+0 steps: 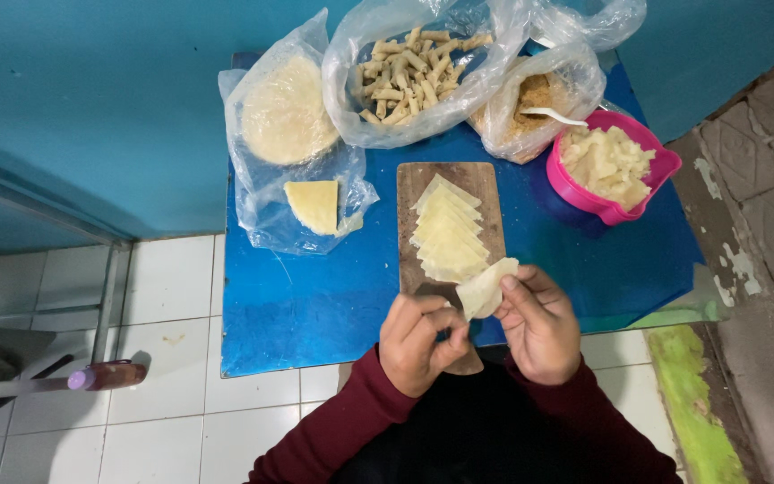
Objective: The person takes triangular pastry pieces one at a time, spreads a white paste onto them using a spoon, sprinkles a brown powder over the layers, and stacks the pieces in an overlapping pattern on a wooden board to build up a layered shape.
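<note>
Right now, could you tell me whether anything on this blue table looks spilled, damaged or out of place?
Nothing looks spilled or damaged. One wedge-shaped wrapper piece lies apart on its plastic bag, away from the stack of wrappers fanned on the wooden board. Both hands, left hand and right hand, hold one wrapper.

A low blue table (315,305) stands against a teal wall (91,108). The floor (172,421) consists of white square tiles with dark grout. Grey patterned paving (763,179) with a green-painted edge (687,403) adjoins the tiles on the right.
</note>
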Motion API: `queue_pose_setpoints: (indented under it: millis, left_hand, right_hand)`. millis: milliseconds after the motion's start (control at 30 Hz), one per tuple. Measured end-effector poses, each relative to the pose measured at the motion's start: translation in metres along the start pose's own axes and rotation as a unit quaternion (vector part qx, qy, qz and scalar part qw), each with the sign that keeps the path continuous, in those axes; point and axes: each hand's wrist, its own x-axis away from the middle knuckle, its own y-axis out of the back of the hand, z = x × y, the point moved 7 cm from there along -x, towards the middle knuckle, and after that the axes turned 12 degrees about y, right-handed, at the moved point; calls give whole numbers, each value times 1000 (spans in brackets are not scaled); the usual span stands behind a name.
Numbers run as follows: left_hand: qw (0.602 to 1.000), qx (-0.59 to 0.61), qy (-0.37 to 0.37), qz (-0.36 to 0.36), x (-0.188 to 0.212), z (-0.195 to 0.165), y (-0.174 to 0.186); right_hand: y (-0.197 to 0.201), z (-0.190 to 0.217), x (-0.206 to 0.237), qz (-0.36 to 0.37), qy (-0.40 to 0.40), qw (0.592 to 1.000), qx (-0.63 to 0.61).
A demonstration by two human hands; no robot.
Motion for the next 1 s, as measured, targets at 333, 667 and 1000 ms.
queue_pose_setpoints:
  millis: [333,667,1000]
  left_hand:
    - [995,51,78,-31,8,20,-2]
    - [981,84,125,-121,33,39,26]
    - [955,73,287,-19,11,60,36]
  right_hand:
    - [7,1,0,-19,23,999,41]
    - [12,13,-11,-86,71,991,75]
    - [-108,34,-10,249,340,551,721]
